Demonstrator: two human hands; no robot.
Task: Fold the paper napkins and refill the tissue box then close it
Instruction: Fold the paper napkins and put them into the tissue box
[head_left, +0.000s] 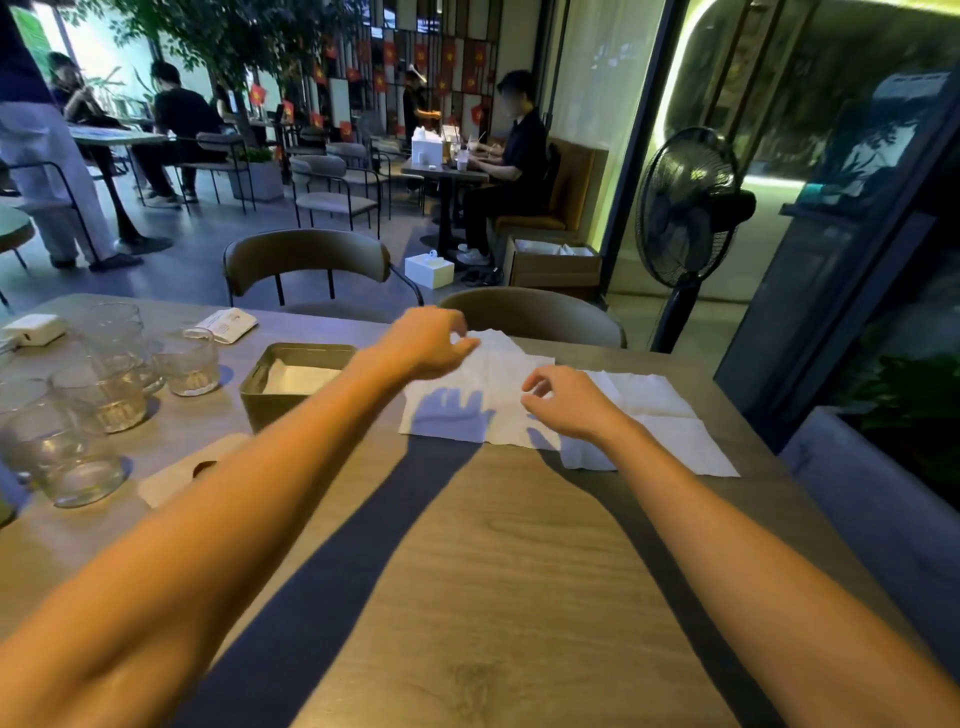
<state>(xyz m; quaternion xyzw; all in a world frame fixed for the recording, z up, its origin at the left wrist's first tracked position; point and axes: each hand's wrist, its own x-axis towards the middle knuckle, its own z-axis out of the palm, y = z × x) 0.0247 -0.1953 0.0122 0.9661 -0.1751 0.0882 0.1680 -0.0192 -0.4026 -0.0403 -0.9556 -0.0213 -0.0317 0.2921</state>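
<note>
Head view: the left hand (426, 345) is touching the far corner of the flat napkin (488, 387), perhaps pinching it. The right hand (569, 405) is hovering above, loosely curled and empty. Likely limp and tearable, the napkin is wanting corner grips.

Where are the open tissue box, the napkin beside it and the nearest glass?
tissue box (270, 409): head view, on its front wall.
napkin (498, 379): head view, on its flat middle.
nearest glass (62, 462): head view, on its side wall.
</note>
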